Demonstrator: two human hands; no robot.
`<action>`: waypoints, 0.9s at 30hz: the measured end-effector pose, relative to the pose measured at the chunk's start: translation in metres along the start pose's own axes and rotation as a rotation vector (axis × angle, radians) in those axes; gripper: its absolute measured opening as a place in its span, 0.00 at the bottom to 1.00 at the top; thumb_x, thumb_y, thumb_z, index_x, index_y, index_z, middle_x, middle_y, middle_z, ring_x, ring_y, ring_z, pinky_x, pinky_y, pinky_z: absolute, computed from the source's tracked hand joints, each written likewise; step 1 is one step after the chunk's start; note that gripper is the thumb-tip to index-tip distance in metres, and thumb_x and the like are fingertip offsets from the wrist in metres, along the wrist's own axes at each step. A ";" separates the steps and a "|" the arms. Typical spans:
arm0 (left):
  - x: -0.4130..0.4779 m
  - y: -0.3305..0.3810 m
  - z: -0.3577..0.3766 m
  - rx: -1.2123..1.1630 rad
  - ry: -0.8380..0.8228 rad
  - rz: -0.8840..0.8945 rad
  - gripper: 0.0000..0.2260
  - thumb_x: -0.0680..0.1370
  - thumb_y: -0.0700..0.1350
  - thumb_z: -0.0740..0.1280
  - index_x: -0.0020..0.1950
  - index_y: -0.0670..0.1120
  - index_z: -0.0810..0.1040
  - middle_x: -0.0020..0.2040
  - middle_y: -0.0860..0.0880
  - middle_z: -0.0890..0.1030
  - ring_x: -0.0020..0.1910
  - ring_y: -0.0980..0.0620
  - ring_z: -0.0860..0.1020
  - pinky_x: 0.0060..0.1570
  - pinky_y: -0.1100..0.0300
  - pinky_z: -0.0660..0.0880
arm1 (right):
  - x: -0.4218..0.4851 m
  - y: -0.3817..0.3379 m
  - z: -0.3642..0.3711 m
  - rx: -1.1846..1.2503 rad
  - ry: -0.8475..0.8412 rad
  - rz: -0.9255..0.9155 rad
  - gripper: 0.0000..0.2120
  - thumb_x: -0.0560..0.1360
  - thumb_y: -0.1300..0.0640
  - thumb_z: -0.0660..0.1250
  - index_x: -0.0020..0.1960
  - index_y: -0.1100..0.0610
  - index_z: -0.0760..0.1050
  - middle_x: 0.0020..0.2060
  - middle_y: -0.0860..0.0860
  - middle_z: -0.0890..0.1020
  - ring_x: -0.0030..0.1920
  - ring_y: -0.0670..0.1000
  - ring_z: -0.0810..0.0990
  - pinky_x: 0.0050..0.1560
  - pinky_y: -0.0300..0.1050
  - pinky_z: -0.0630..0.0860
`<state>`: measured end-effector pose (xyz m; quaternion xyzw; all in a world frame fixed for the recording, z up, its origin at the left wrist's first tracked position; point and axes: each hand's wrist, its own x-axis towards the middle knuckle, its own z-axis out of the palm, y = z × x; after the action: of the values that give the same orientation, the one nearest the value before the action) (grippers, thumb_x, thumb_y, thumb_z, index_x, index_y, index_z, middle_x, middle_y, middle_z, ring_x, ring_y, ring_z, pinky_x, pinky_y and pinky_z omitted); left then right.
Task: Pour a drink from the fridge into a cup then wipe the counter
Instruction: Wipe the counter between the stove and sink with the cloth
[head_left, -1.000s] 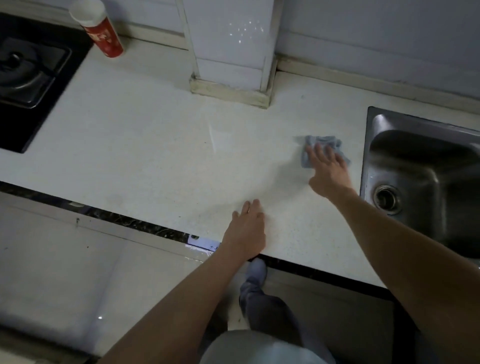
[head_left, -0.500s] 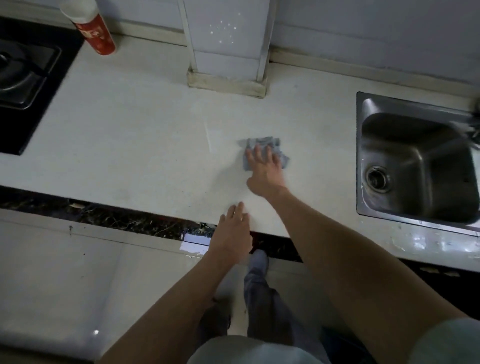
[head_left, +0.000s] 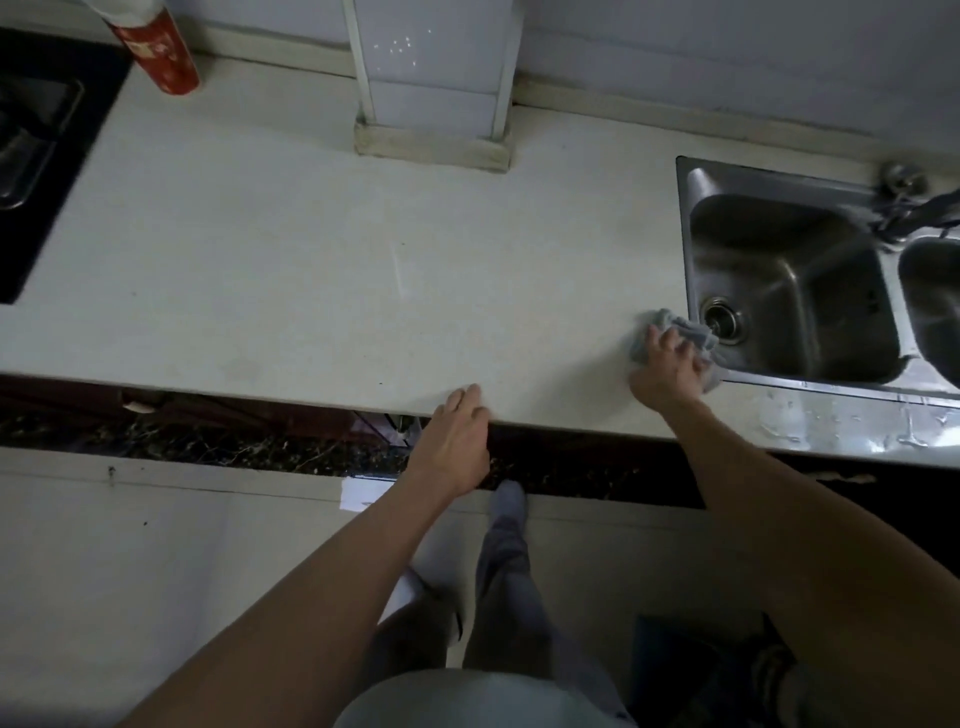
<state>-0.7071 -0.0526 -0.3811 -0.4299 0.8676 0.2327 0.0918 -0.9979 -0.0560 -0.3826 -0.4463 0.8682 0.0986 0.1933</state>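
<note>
My right hand (head_left: 667, 366) presses a crumpled grey-blue cloth (head_left: 688, 332) flat on the white counter (head_left: 285, 270), right at the left rim of the steel sink (head_left: 779, 275). Part of the cloth hangs over the sink's edge. My left hand (head_left: 457, 441) rests palm down on the counter's front edge with its fingers together, holding nothing. No cup or drink container from the fridge is in view.
A red can with a white cap (head_left: 156, 47) stands at the back left beside a black gas hob (head_left: 36, 156). A white pillar base (head_left: 434, 145) juts onto the counter at the back. A faucet (head_left: 906, 202) sits between two sink basins.
My right hand has swept the cloth from the counter's middle to the right, up to the sink's rim. My left hand has slid back to the counter's front edge.
</note>
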 end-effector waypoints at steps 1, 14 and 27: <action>-0.003 0.000 0.000 0.005 0.009 0.002 0.23 0.75 0.42 0.63 0.69 0.39 0.70 0.75 0.41 0.60 0.74 0.44 0.59 0.72 0.51 0.61 | -0.009 -0.016 0.005 0.027 0.006 -0.013 0.39 0.73 0.57 0.63 0.79 0.54 0.47 0.78 0.57 0.50 0.76 0.63 0.49 0.75 0.63 0.51; -0.017 -0.012 -0.009 0.027 -0.014 0.041 0.24 0.76 0.42 0.62 0.72 0.37 0.67 0.77 0.41 0.59 0.74 0.44 0.60 0.73 0.51 0.59 | -0.092 -0.037 0.046 0.030 0.079 -0.417 0.44 0.68 0.67 0.61 0.79 0.45 0.50 0.79 0.48 0.51 0.79 0.52 0.45 0.78 0.54 0.46; -0.053 -0.062 -0.013 -0.067 0.031 0.043 0.23 0.77 0.42 0.61 0.72 0.38 0.65 0.76 0.43 0.60 0.74 0.46 0.59 0.73 0.55 0.58 | -0.138 -0.119 0.063 0.137 0.049 -0.084 0.39 0.73 0.56 0.62 0.79 0.55 0.48 0.79 0.56 0.49 0.78 0.61 0.44 0.76 0.57 0.43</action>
<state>-0.6252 -0.0540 -0.3710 -0.4175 0.8697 0.2567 0.0590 -0.8127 -0.0022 -0.3811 -0.4702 0.8580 0.0196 0.2059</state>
